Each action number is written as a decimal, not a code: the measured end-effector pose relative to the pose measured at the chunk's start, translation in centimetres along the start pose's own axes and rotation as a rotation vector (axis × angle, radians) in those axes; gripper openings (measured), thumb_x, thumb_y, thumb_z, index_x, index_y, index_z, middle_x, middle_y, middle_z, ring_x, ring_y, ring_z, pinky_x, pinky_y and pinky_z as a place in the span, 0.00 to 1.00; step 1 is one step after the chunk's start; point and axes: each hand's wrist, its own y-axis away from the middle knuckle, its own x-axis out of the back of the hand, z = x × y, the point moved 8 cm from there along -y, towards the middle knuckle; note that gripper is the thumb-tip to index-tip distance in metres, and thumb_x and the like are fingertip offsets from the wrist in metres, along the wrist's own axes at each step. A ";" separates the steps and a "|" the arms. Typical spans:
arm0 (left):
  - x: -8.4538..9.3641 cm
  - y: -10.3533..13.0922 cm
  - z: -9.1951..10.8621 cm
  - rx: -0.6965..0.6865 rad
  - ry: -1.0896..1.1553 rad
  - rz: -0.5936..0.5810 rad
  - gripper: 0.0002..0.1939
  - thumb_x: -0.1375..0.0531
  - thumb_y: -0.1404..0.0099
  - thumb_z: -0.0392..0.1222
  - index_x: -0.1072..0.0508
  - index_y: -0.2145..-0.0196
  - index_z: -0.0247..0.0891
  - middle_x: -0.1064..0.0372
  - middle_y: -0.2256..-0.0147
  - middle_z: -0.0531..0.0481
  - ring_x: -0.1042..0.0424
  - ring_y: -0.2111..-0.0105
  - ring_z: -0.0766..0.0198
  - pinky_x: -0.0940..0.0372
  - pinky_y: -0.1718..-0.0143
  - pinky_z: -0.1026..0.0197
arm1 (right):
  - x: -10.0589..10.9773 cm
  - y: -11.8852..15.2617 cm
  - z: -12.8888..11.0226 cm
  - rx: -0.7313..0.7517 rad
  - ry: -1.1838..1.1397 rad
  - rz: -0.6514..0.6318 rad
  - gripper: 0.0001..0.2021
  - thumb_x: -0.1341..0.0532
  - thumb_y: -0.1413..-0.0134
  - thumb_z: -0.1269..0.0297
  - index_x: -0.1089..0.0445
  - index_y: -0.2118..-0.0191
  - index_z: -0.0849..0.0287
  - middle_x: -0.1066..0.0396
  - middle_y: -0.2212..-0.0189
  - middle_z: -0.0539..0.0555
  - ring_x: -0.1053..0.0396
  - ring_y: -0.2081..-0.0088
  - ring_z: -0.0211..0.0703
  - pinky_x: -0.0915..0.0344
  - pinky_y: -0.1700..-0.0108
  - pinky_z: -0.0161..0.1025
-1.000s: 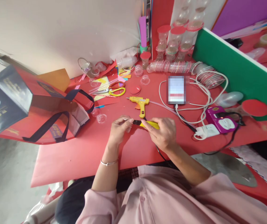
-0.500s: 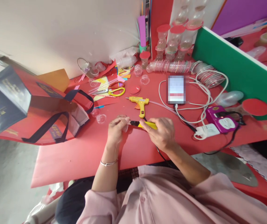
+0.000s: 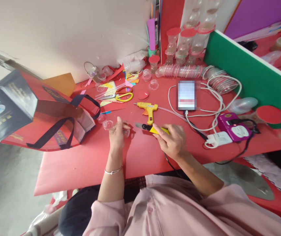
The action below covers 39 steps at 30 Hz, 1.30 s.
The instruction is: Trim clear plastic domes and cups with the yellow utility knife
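My right hand (image 3: 172, 139) is closed round the yellow handle of a utility knife (image 3: 146, 127), its blade out and pointing left. My left hand (image 3: 117, 132) has the thumb raised, with the fingers curled round a small clear plastic cup (image 3: 126, 132), partly hidden behind them. A gap separates the blade tip from this hand. Just left of it lies another clear plastic dome lid (image 3: 108, 124) on the red table. Above the knife rests a yellow hot glue gun (image 3: 148, 107), its nozzle to the left.
Yellow-handled scissors (image 3: 124, 95) lie among paper scraps. A red bag (image 3: 49, 111) stands at left. Stacked clear cups (image 3: 179, 70) line the back. A phone (image 3: 187, 95), white cable (image 3: 219, 111) and purple power socket (image 3: 233, 126) sit at right, near a green partition (image 3: 243, 75).
My left hand has drawn left, away from the knife blade, taking the plastic cup along and lifting its thumb. The knife in my right hand has shifted slightly right; the blade now shows.
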 end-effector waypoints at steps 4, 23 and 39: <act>-1.2 0.5 -0.5 0.115 0.009 -0.120 0.28 0.35 0.37 0.59 0.27 0.84 0.33 0.24 0.70 0.44 0.33 0.80 0.72 0.45 0.82 0.68 | -0.1 0.1 0.0 -0.005 -0.025 -0.011 0.30 0.37 0.35 0.64 0.42 0.30 0.46 0.25 0.58 0.54 0.30 0.59 0.44 0.41 0.57 0.42; -3.7 1.9 -1.3 0.381 0.530 -0.321 0.15 0.31 0.49 0.31 0.26 0.64 0.40 0.24 0.57 0.47 0.24 0.52 0.59 0.29 0.54 0.59 | 0.2 0.0 -0.3 -0.061 -0.190 0.000 0.28 0.40 0.33 0.68 0.41 0.30 0.51 0.21 0.57 0.55 0.26 0.59 0.43 0.32 0.55 0.39; -3.9 2.0 -1.3 0.279 0.415 -0.417 0.18 0.30 0.38 0.52 0.30 0.58 0.42 0.22 0.56 0.50 0.19 0.62 0.61 0.22 0.69 0.63 | 0.0 0.0 0.9 -0.257 -0.276 -0.037 0.20 0.46 0.29 0.62 0.34 0.35 0.51 0.23 0.55 0.57 0.25 0.57 0.47 0.30 0.53 0.44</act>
